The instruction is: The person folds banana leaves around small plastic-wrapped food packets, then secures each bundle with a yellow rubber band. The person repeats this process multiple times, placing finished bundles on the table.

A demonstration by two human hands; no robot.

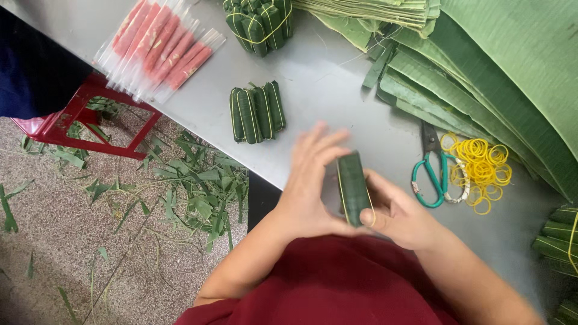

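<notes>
A small roll wrapped in green leaf (353, 188), with a yellow rubber band round it, is held upright between both hands just over the near edge of the grey metal table (325, 78). My right hand (402, 212) grips it from the right side and below. My left hand (310, 180) presses on its left side with the fingers spread and blurred. A row of several finished leaf rolls (257, 112) lies on the table just beyond my left hand.
Yellow rubber bands (480, 170) and green-handled scissors (431, 173) lie right of my hands. Banana leaves (500, 66) cover the far right. Plastic-wrapped pink sausages (158, 47) and a banded bundle of rolls (259, 25) sit at the far side. More rolls (557, 241) at right. Red stool (78, 117), leaf scraps (192, 186) on floor.
</notes>
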